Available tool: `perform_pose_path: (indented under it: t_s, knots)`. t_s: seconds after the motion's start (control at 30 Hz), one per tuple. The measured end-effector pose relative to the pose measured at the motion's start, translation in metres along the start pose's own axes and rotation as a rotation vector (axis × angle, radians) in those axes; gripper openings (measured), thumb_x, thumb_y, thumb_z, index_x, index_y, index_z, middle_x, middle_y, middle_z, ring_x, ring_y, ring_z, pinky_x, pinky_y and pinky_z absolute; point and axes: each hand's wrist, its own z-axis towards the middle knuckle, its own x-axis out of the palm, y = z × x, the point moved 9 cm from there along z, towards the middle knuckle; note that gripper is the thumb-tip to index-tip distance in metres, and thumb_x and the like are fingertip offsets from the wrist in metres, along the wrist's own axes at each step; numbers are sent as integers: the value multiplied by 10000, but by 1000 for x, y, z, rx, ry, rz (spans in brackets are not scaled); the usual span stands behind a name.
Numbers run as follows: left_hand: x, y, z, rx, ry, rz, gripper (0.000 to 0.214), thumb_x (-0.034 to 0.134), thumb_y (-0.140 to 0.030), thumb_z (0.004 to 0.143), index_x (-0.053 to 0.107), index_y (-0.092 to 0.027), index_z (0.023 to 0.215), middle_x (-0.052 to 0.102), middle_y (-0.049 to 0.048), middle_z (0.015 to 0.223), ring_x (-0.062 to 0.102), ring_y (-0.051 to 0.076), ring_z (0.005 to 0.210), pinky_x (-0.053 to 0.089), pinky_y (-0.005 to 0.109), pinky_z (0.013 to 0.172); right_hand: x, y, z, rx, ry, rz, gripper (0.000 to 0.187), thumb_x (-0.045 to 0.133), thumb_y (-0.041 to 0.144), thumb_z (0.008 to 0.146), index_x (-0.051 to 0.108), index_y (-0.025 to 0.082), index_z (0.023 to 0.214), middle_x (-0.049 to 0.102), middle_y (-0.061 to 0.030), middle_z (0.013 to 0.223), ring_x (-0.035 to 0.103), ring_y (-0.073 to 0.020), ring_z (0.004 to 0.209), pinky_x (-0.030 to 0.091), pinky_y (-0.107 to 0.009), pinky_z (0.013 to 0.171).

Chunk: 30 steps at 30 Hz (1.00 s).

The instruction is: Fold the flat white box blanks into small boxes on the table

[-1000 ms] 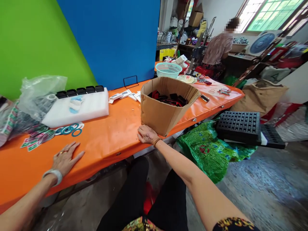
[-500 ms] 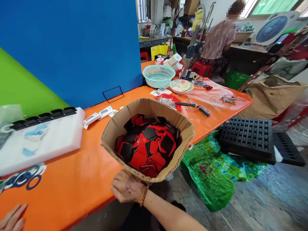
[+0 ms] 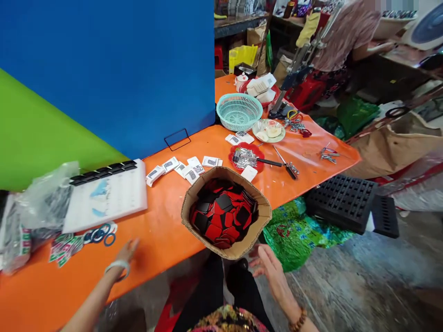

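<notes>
An open cardboard box full of red and black square pieces stands at the near edge of the orange table. My right hand hovers just below and right of the box, off the table, with fingers spread and nothing in it. My left hand, blurred by motion, rests near the table's front edge, fingers stretched toward the blue rings. It wears a white bangle.
A white foam board, a clear plastic bag and printed cards lie at left. Small white packets, a red dish with metal parts, a teal basket and tools lie farther back. Another person's torso is at a far bench. Black trays sit on a green sack.
My right hand has come off the box's lower edge and opened below it. My left hand has moved up onto the table. The view has risen and tipped down.
</notes>
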Motion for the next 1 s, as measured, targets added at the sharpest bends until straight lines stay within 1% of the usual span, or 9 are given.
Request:
perform_pose_path:
  t_s: [0.07, 0.17, 0.23, 0.33, 0.43, 0.53, 0.67, 0.83, 1.0]
  knots:
    - [-3, -56, -2, 19, 66, -158, 519, 187, -531, 860, 516, -165, 1027, 632, 167, 1124, 675, 223, 915, 555, 324, 661, 0, 30, 4, 43, -27, -22, 540, 561, 648, 691, 523, 233, 1035, 636, -14, 820, 613, -158, 587, 483, -230, 383]
    - [-7, -147, -8, 152, 215, -393, 551, 289, -648, 816, 499, -166, 980, 643, 140, 1019, 675, 216, 839, 550, 323, 652, 18, 57, 10, 110, -16, -93, 565, 621, 591, 665, 472, 225, 1069, 636, -11, 818, 624, -174, 586, 495, -250, 356]
    - [-11, -198, -13, 275, 283, -349, 546, 344, -673, 787, 503, -172, 938, 639, 116, 961, 668, 211, 768, 537, 317, 624, 29, 64, 13, 128, -41, -118, 534, 645, 542, 662, 466, 209, 1040, 636, -22, 794, 633, -192, 601, 504, -265, 359]
    - [-10, -242, -16, 416, 245, -57, 467, 482, -619, 754, 511, -168, 869, 645, 96, 829, 650, 232, 715, 499, 322, 605, 33, 67, 11, 112, -88, -118, 505, 659, 510, 658, 475, 208, 1018, 640, -28, 754, 637, -205, 588, 508, -279, 365]
    - [-2, -255, -15, 475, 145, 141, 274, 479, -433, 823, 524, -164, 853, 661, 109, 830, 643, 252, 816, 470, 329, 697, 21, 68, 11, 134, -35, -103, 493, 628, 574, 672, 535, 220, 1002, 658, -30, 757, 620, -175, 519, 468, -251, 338]
    - [8, -251, -15, 444, 109, 164, 205, 383, -303, 881, 524, -162, 932, 670, 124, 906, 638, 248, 892, 451, 333, 758, -16, 82, 35, 151, -13, -179, 500, 494, 656, 738, 593, 168, 783, 631, -48, 633, 605, -157, 485, 464, -245, 387]
    - [12, -247, -17, 390, 80, 178, 246, 341, -290, 905, 521, -158, 1008, 681, 122, 915, 646, 255, 903, 450, 342, 771, -61, 150, 116, -210, -225, -561, 478, 381, 607, 804, 562, 166, 766, 642, -96, 715, 629, -207, 616, 511, -321, 534]
    - [9, -245, -20, 328, 52, 176, 299, 349, -313, 907, 520, -142, 1083, 687, 138, 976, 645, 265, 951, 454, 350, 800, -23, 191, 226, -383, -170, -772, 353, 542, 392, 761, 530, 167, 1033, 544, -165, 1179, 518, -290, 1083, 448, -388, 807]
    - [11, -241, -22, 262, 94, 187, 296, 329, -336, 911, 514, -145, 1039, 691, 133, 923, 652, 274, 915, 451, 343, 747, 17, 193, 264, -412, 19, -990, 118, 566, 224, 735, 550, 175, 841, 625, -90, 787, 587, -254, 809, 405, -322, 674]
